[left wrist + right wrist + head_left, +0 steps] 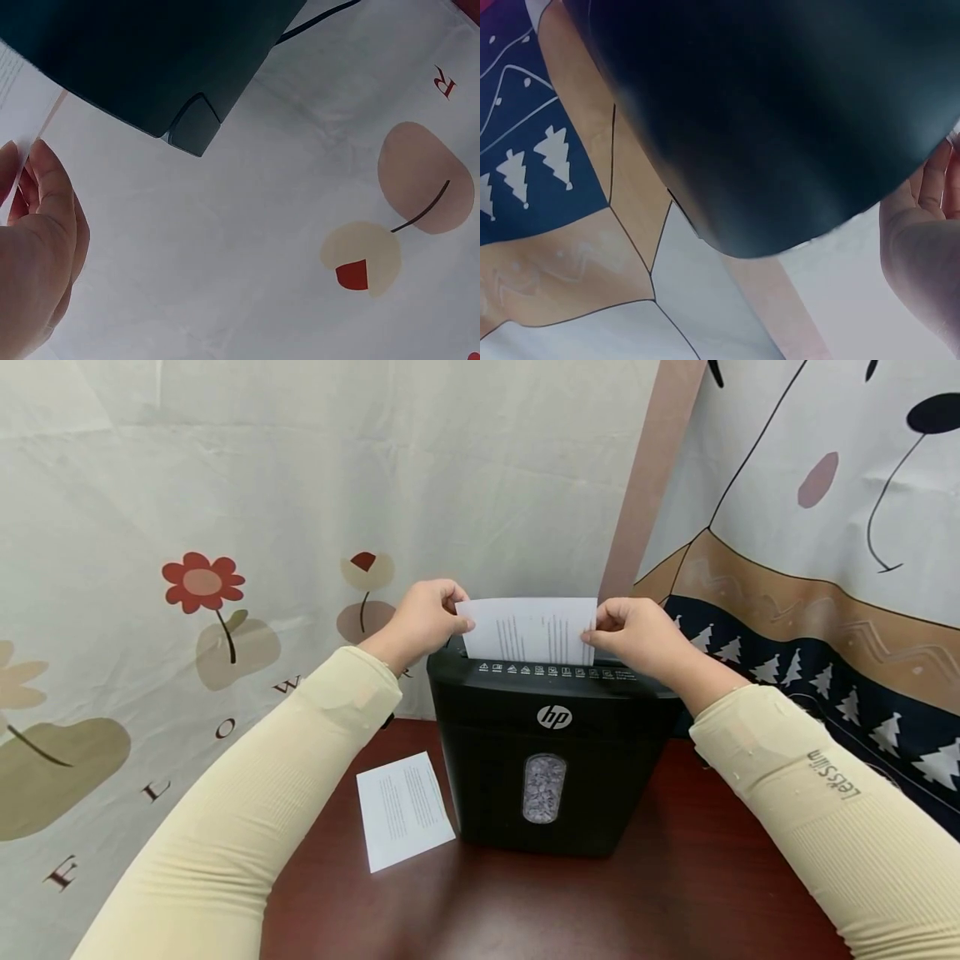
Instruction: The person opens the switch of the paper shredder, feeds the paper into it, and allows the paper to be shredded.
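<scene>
A printed sheet of paper (532, 628) stands upright in the top slot of a black HP paper shredder (487, 760). My left hand (426, 620) pinches the sheet's left edge between thumb and fingers. At the opposite edge my right hand (637, 635) pinches it the same way. The sheet's lower part is hidden inside the slot. In the left wrist view, the left hand (45, 240) holds the paper's edge beside the dark shredder body (150, 60). Partly cut off in the right wrist view, the right hand (922, 225) shows beyond the shredder's corner.
Another printed sheet (405, 810) lies on the reddish-brown table (525, 910), left of the shredder. Shredded paper (543, 789) shows through the shredder's front window. A patterned curtain (300, 485) hangs close behind. A dark cord (319, 21) runs from the shredder.
</scene>
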`<state>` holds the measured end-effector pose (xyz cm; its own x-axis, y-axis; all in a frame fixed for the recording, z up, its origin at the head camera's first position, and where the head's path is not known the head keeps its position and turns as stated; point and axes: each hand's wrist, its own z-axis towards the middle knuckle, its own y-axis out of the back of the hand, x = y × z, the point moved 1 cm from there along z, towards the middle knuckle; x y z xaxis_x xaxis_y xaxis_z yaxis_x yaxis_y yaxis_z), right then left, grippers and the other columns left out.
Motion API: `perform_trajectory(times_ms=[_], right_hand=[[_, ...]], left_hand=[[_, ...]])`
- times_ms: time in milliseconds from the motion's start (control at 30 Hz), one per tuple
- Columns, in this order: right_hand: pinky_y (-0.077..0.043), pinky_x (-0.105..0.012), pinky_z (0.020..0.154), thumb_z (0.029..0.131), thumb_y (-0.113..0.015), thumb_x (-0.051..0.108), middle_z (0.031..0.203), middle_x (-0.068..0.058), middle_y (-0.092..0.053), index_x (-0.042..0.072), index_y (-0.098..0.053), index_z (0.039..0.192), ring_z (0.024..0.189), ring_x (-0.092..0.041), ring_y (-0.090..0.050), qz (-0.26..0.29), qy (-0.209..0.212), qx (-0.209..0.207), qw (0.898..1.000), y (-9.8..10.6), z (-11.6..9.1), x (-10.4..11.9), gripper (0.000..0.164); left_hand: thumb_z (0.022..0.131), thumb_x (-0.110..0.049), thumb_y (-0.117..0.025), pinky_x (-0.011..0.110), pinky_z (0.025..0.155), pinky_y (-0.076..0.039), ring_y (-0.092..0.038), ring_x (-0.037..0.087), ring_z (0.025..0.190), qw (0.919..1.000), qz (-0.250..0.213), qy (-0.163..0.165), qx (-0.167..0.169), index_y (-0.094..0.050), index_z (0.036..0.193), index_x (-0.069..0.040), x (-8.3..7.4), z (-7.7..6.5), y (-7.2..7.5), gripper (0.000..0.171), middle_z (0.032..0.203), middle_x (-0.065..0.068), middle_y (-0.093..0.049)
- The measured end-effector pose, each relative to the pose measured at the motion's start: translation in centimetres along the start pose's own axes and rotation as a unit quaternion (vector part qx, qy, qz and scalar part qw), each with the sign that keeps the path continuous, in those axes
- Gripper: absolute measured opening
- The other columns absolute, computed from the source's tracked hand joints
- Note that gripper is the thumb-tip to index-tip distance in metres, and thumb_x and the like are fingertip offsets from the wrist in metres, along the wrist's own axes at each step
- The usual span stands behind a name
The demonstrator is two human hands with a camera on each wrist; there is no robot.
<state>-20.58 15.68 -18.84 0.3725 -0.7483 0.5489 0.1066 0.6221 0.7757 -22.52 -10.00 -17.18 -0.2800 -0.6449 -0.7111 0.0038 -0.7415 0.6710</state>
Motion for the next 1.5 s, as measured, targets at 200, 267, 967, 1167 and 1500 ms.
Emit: perform_trajectory(times_ms=[200, 267, 967, 1167, 1500], right_hand=[[-0.038, -0.034, 0.064, 0.085, -0.061, 0.017, 0.082, -0.008, -0.060, 0.005, -0.058, 0.081, 0.076, -0.022, -0.049, -0.004, 0.002, 0.002, 1.000, -0.2, 0.0, -0.2, 0.013], [-0.039, -0.034, 0.066, 0.085, -0.061, 0.016, 0.083, -0.008, -0.060, 0.005, -0.058, 0.082, 0.077, -0.022, -0.049, -0.004, 0.000, 0.004, 1.000, -0.3, 0.0, -0.3, 0.013], [-0.042, -0.039, 0.079, 0.087, -0.057, 0.013, 0.094, -0.010, -0.062, 0.006, -0.064, 0.095, 0.087, -0.022, -0.053, -0.010, 0.001, 0.042, 0.999, -0.7, -0.5, -0.2, 0.012], [-0.042, -0.039, 0.080, 0.087, -0.058, 0.012, 0.095, -0.010, -0.062, 0.006, -0.063, 0.096, 0.088, -0.022, -0.054, -0.007, 0.000, 0.041, 0.999, -0.6, -0.7, -0.2, 0.012], [-0.043, -0.040, 0.080, 0.087, -0.058, 0.012, 0.096, -0.010, -0.061, 0.006, -0.063, 0.096, 0.088, -0.022, -0.054, -0.014, 0.009, 0.033, 0.999, -0.9, -1.1, -0.3, 0.012]], left_hand=[[0.086, -0.007, -0.059, 0.030, 0.067, -0.039, -0.046, 0.022, 0.082, 1.0000, 0.003, 0.004, 0.006, -0.054, 0.093, -0.004, 0.3, -0.1, -0.1, 0.009, 0.090, 0.008, -0.050], [0.085, -0.007, -0.059, 0.030, 0.067, -0.040, -0.046, 0.021, 0.082, 1.0000, 0.001, 0.006, 0.007, -0.054, 0.090, -0.005, 0.4, -0.1, -0.2, 0.006, 0.089, 0.008, -0.050], [0.082, 0.001, -0.059, 0.029, 0.067, -0.042, -0.049, 0.022, 0.080, 0.9997, 0.006, -0.008, 0.022, -0.055, 0.085, -0.005, 1.3, -0.1, -0.8, 0.008, 0.084, 0.008, -0.053], [0.083, 0.000, -0.059, 0.030, 0.069, -0.042, -0.049, 0.022, 0.081, 0.9998, 0.007, -0.002, 0.021, -0.055, 0.088, -0.005, 1.4, -0.3, -0.7, 0.008, 0.087, 0.008, -0.053], [0.084, -0.009, -0.061, 0.033, 0.075, -0.043, -0.050, 0.021, 0.087, 0.9981, 0.054, -0.030, -0.001, -0.054, 0.093, -0.005, 1.7, -0.6, -0.6, 0.012, 0.093, 0.007, -0.055]])
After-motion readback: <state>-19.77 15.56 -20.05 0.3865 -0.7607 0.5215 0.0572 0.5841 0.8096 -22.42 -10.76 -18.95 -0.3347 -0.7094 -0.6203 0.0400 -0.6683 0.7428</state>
